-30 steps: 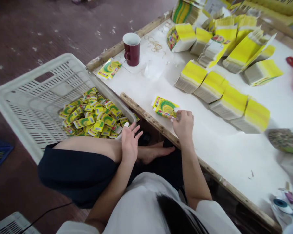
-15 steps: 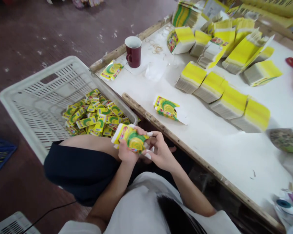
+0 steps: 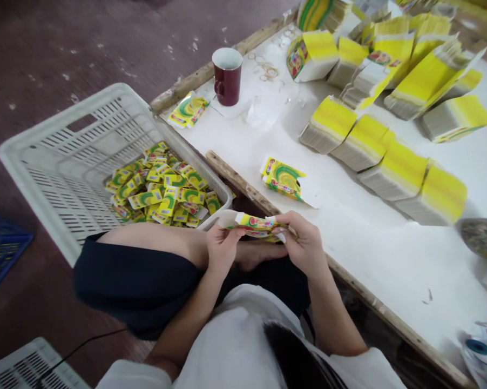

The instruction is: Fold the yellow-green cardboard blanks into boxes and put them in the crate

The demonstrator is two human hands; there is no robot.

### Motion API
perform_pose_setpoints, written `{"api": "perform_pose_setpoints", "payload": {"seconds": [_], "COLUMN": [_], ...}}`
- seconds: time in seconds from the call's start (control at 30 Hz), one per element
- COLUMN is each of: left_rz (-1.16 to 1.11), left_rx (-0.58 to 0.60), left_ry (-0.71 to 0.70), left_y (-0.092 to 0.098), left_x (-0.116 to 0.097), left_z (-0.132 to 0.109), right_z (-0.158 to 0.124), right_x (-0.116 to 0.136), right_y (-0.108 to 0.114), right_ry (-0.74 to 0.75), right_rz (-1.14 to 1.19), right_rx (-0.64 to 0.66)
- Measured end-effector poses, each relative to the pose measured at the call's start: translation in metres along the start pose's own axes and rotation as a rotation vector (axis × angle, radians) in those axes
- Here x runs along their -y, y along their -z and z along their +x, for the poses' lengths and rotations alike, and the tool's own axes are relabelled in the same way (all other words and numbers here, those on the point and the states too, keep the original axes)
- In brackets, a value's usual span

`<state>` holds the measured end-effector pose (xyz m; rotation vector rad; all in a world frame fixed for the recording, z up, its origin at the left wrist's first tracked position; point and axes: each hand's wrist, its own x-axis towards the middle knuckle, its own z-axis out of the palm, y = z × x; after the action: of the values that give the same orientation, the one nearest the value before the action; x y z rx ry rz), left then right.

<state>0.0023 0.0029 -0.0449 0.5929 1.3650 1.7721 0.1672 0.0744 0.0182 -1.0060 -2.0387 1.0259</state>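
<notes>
My left hand (image 3: 224,246) and my right hand (image 3: 306,243) hold a yellow and green carton (image 3: 255,224) between them, above my lap. Its narrow side faces up, with a white flap at the left end. Fingers of both hands are closed on its two ends. Another opened carton (image 3: 283,178) lies on the white table (image 3: 349,232), just beyond my hands. To the left, a white plastic basket (image 3: 36,156) holds many small folded boxes (image 3: 166,197).
A maroon mug (image 3: 228,78) and a flat carton (image 3: 189,111) stand near the table's left edge. Several stacks of yellow cartons (image 3: 401,167) line the table, with rubber bands (image 3: 268,70) behind. Part of a blue crate (image 3: 2,248) shows on the floor.
The carton has turned from its broad face to its narrow side and moved right with both hands. My right hand has shifted right and up. The view has shifted slightly.
</notes>
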Motion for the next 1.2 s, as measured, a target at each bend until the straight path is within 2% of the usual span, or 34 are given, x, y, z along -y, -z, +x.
{"api": "perform_pose_setpoints", "payload": {"seconds": [0.03,0.13,0.2,0.23,0.3,0.33,0.37,0.47,0.5,0.53,0.6,0.7,0.8,1.0,1.1,1.2], "left_rz": [-0.001,0.071,0.292,0.429,0.644,0.707,0.746,0.782,0.79,0.794,0.788,0.766,0.786,0.767,0.776,0.845], "left_rx": [0.021,0.042,0.176,0.291,0.52,0.588,0.614,0.565,0.545,0.54,0.566,0.612,0.583,0.507,0.389,0.36], "left_ry": [-0.044,-0.301,-0.386,-0.37,-0.244,-0.174,-0.12,-0.102,-0.139,-0.185,-0.302,-0.466,-0.514,-0.399,-0.453,-0.467], "left_y": [0.001,0.004,0.005,0.005,0.001,-0.001,-0.003,-0.007,-0.007,-0.006,-0.004,-0.001,0.0,-0.001,-0.002,-0.001], "left_x": [-0.003,-0.014,-0.021,-0.024,-0.03,-0.032,-0.034,-0.035,-0.035,-0.033,-0.028,-0.021,-0.019,-0.008,-0.003,-0.008], "left_z": [0.001,0.005,0.006,0.005,0.002,0.0,-0.002,-0.005,-0.006,-0.006,-0.006,-0.006,-0.006,-0.006,-0.003,-0.001], "right_z": [0.0,-0.002,-0.006,-0.008,-0.014,-0.017,-0.02,-0.026,-0.027,-0.027,-0.028,-0.024,-0.017,-0.018,-0.02,-0.018], "right_x": [-0.001,-0.004,-0.002,-0.001,0.002,0.003,0.003,-0.003,-0.005,-0.007,-0.009,-0.006,-0.001,0.0,-0.008,-0.016], "right_y": [0.006,0.023,0.027,0.027,0.02,0.015,0.008,-0.015,-0.023,-0.03,-0.041,-0.046,-0.04,-0.031,-0.031,-0.026], "right_ry": [0.036,0.171,0.263,0.301,0.341,0.34,0.316,0.101,-0.002,-0.109,-0.292,-0.417,-0.367,0.007,0.098,0.113], "right_rz": [-0.053,-0.278,-0.404,-0.428,-0.405,-0.372,-0.331,-0.093,0.03,0.163,0.409,0.569,0.523,0.125,-0.074,-0.151], "right_rx": [-0.025,-0.072,-0.017,0.041,0.142,0.132,0.065,-0.296,-0.358,-0.354,-0.202,0.034,0.081,0.202,0.105,-0.038]}}
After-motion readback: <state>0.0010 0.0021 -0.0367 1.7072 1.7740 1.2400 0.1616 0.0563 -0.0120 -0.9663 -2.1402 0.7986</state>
